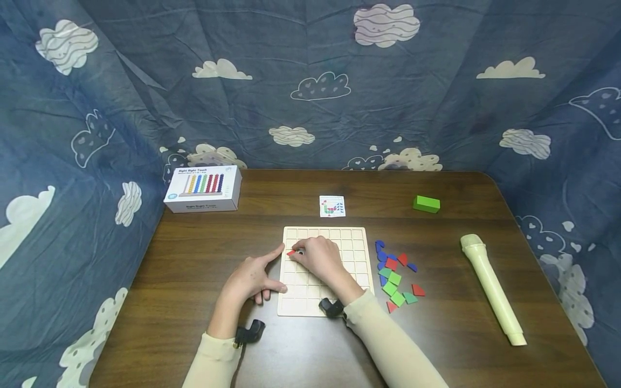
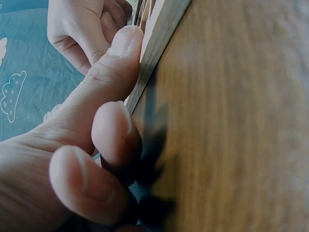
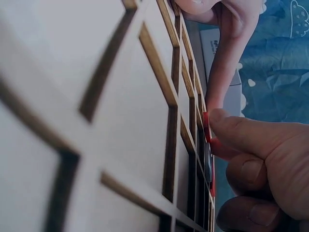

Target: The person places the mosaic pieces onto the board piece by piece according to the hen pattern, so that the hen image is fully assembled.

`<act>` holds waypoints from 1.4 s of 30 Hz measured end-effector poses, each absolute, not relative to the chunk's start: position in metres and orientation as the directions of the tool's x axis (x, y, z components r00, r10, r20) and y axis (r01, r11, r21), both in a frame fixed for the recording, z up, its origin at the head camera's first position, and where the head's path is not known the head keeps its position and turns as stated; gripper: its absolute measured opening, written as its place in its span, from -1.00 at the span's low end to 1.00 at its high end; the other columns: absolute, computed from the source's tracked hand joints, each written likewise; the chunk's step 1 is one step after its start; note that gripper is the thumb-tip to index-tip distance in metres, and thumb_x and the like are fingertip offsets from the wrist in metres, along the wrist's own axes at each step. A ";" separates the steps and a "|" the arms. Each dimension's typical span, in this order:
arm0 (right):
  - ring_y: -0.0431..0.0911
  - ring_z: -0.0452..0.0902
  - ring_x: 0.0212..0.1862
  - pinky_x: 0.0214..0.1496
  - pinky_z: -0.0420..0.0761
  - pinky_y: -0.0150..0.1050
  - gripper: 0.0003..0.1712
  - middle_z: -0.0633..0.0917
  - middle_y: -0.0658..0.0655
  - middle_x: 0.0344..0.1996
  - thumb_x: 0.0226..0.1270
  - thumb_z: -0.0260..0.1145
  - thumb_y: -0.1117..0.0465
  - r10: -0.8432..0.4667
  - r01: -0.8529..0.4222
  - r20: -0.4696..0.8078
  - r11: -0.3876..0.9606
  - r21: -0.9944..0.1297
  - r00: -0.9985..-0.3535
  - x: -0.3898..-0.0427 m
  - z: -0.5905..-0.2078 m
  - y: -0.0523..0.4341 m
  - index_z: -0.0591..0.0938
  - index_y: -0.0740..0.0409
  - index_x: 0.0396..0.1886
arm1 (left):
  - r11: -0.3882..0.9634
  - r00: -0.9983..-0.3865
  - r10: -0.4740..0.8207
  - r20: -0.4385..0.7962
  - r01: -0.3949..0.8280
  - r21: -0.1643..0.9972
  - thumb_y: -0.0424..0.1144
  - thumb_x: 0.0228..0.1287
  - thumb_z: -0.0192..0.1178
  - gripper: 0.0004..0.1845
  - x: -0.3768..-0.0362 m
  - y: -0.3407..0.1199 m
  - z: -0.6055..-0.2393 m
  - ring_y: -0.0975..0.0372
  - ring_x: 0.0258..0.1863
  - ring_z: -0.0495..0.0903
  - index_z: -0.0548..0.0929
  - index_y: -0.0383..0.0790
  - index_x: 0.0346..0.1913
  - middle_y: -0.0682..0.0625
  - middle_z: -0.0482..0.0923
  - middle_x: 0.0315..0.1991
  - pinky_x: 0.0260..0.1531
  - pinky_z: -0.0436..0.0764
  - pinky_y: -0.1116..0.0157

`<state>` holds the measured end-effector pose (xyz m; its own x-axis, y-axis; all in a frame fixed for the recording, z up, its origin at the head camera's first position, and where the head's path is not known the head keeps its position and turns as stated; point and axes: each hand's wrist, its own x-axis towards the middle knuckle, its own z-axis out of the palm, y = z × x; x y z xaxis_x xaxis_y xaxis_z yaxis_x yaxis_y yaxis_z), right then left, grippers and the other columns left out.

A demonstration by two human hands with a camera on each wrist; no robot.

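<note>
The right hand (image 1: 320, 257) pinches a red tile (image 1: 291, 252) in its fingers over the wooden grid board's (image 1: 356, 237) upper-left cells — the left hand (image 1: 252, 277), fingers spread, steadies the board's left edge on the tabletop (image 1: 301, 350).

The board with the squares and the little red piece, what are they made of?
The grid board looks like pale, unpainted wood: it has a matt, light surface, and the right wrist view shows dark, burnt-looking edges on its bars. The red piece, pinched by the right hand, is probably painted wood; its colour is flat and even, though little of it shows.
</note>
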<state>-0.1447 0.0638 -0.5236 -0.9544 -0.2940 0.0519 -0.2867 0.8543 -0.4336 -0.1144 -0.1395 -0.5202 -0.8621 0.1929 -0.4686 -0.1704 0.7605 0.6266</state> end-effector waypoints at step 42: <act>-0.21 0.32 -0.59 -0.55 0.28 -0.29 -0.81 0.81 -0.07 -0.48 0.32 0.56 -0.09 -0.292 -0.300 0.086 0.853 -0.428 -0.953 -0.144 -0.525 0.062 0.88 -0.16 -0.18 | 0.746 -0.866 0.204 -0.457 -0.165 0.645 -0.05 -0.05 0.73 0.19 -0.113 -0.139 -0.521 0.26 -0.85 0.58 0.25 0.45 0.64 0.00 0.63 -0.78 -0.76 0.63 0.27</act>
<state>-0.1445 0.0624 -0.5254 -0.9526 -0.2916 0.0863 -0.2998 0.8528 -0.4276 -0.1126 -0.1395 -0.5213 -0.8658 0.2035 -0.4572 -0.1650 0.7465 0.6447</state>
